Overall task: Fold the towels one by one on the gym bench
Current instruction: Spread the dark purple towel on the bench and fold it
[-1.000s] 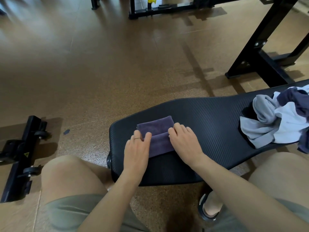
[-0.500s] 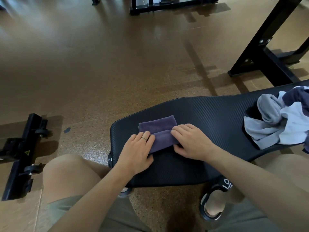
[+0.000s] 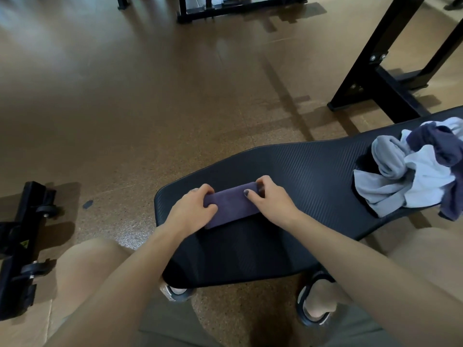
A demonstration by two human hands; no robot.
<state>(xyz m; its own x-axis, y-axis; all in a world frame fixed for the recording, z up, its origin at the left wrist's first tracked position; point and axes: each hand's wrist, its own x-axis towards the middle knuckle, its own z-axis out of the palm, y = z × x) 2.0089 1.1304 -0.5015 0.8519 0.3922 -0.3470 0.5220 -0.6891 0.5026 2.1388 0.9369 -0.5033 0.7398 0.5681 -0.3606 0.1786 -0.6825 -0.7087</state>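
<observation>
A small folded purple towel (image 3: 231, 206) lies near the left end of the black gym bench (image 3: 300, 171). My left hand (image 3: 191, 211) grips its left end with curled fingers. My right hand (image 3: 269, 199) grips its right end, fingers curled over the far edge and thumb on top. A loose heap of grey, white and dark blue towels (image 3: 413, 169) sits at the bench's right end, well apart from both hands.
A black rack frame (image 3: 383, 78) stands on the brown floor beyond the bench at right. A black wheeled base (image 3: 22, 246) lies on the floor to the left. My knees flank the bench, and a sandalled foot (image 3: 317, 304) rests under it.
Both hands went from pressing flat on the towel to gripping its two ends. The towel now shows as a narrower folded strip.
</observation>
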